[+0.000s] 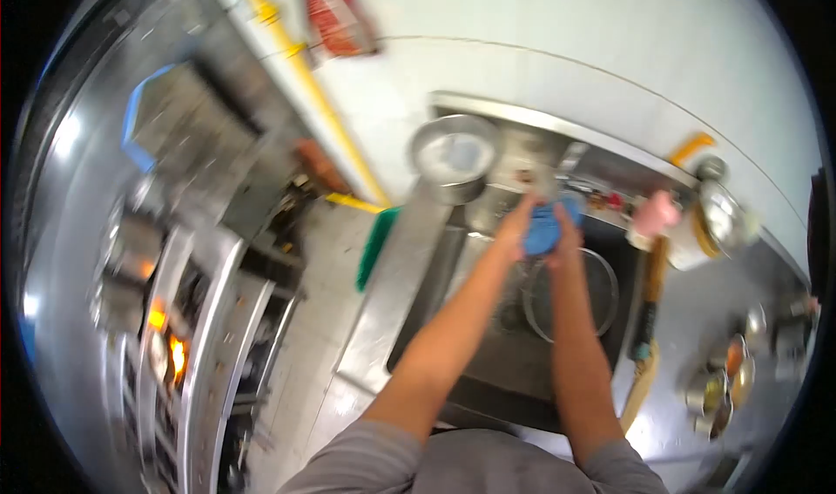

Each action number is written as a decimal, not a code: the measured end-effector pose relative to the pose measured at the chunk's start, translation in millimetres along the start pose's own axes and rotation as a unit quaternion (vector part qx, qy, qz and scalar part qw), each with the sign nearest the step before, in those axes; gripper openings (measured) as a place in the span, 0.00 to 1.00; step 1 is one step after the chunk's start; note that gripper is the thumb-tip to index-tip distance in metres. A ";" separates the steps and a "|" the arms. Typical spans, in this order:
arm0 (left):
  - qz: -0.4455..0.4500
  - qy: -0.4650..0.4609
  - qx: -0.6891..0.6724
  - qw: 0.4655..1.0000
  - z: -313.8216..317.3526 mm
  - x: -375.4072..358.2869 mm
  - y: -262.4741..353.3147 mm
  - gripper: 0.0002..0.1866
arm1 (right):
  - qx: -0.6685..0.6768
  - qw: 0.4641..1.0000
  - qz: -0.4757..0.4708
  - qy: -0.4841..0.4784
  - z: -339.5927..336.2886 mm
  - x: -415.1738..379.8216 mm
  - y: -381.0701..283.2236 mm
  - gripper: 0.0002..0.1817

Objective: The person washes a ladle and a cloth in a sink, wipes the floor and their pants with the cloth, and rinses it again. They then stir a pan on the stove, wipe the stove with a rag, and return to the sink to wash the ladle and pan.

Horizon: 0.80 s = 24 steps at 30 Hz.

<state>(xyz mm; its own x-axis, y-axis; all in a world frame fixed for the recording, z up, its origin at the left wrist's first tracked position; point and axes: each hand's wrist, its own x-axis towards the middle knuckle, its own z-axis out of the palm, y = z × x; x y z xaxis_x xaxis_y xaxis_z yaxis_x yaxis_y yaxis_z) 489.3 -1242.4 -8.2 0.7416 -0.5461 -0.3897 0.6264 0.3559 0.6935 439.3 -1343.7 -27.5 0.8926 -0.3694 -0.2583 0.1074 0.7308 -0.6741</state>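
Both my hands are over the sink (514, 368), close to the tap (570, 159). Between them is a small blue object (542, 231), too blurred to tell whether it is a cloth or a container. My left hand (515, 222) is closed on its left side, and my right hand (568, 237) grips its right side. Below them in the sink lies a round item with a thin pale rim (616, 289), perhaps a strainer, partly hidden by my right forearm.
A metal pot (455, 159) stands at the sink's back left corner. Right of the sink are a pink item (657, 213), a white tub (688, 246), a long wooden handle (655, 276) and several small metal cups (718, 394). A stove flame (178, 359) burns at far left.
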 end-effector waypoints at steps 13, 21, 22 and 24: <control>0.155 0.015 -0.129 0.979 -17.4 49.2 -26.2 0.32 | -0.413 0.856 -0.294 -0.102 48.8 -15.5 15.4 0.20; 0.272 0.260 0.279 0.884 5.0 2.1 -8.5 0.23 | -0.190 0.975 -0.115 -0.019 24.6 5.9 14.8 0.18; 0.259 0.275 0.290 0.879 9.6 -9.7 -5.8 0.23 | -0.108 0.994 -0.025 0.016 33.6 -4.7 10.0 0.19; 0.313 0.248 0.385 0.832 12.6 -25.7 -9.2 0.21 | -0.026 0.996 0.066 0.052 20.3 -1.0 10.2 0.21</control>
<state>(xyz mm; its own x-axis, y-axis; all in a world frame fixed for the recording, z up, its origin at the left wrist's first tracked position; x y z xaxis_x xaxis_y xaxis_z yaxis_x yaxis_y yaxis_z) 461.5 -1241.1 3.1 0.9923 0.0117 0.1237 -0.1171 -0.2439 0.9627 448.4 -1324.2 -20.1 0.8474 -0.3312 -0.4150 -0.0331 0.7471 -0.6639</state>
